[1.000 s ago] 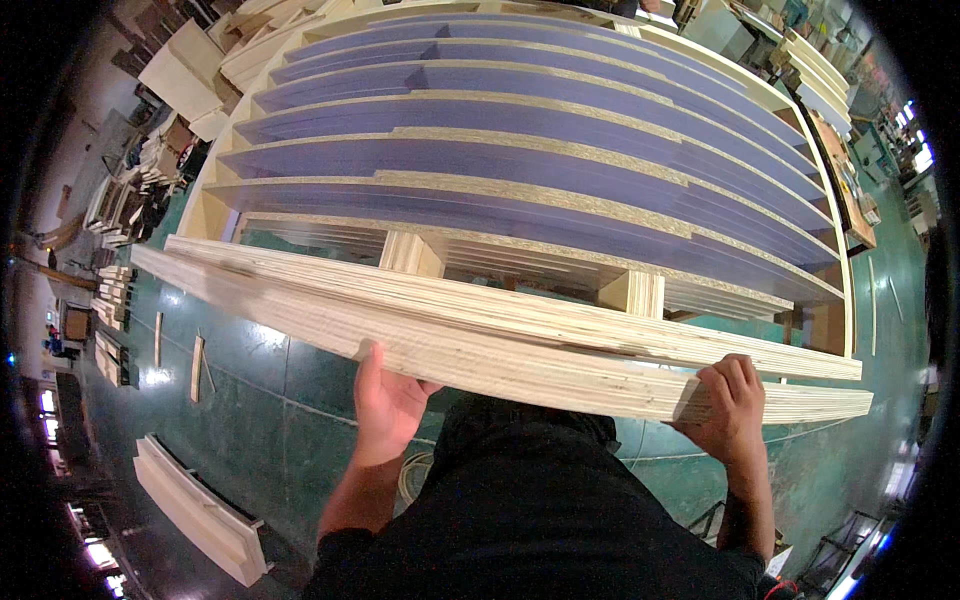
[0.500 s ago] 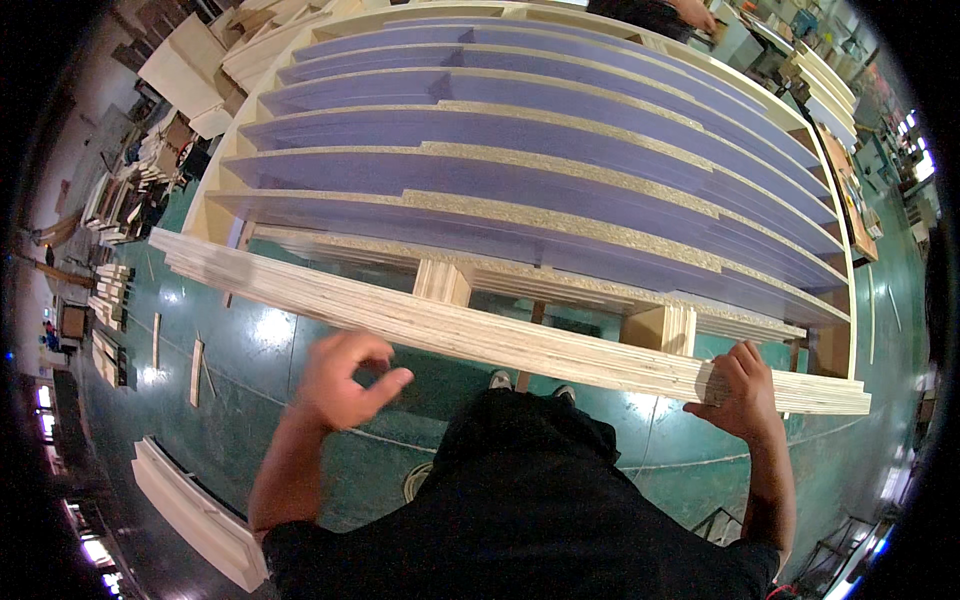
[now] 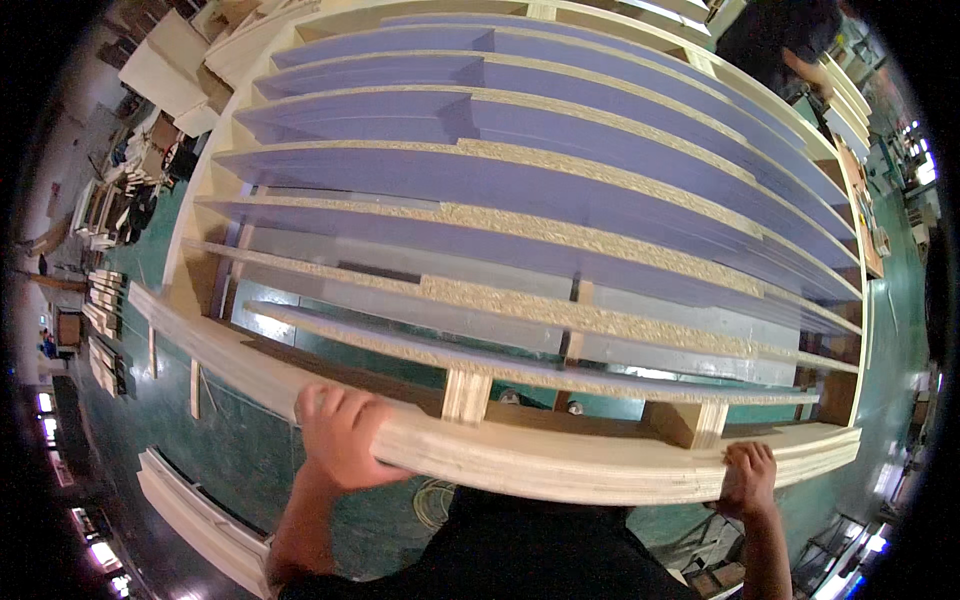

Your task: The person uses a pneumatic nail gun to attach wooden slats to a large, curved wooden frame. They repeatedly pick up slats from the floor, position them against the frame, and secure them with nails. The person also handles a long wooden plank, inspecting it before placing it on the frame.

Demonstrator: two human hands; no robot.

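Head view: hands [image 3: 342, 437] [image 3: 748, 480] partly cover the layered beam [image 3: 550, 466].

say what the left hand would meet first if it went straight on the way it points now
The left hand would first meet the layered wooden beam it seems to hold; beyond it, probably the nearest chipboard-edged panel, though depth is unclear.

We see the long beam [image 3: 560, 465] of pale layered wood, which looks matt; panels [image 3: 340, 170] have purple faces, quite smooth, and rough chipboard edges [image 3: 510, 222]; the green floor [image 3: 250, 440] is glossy.
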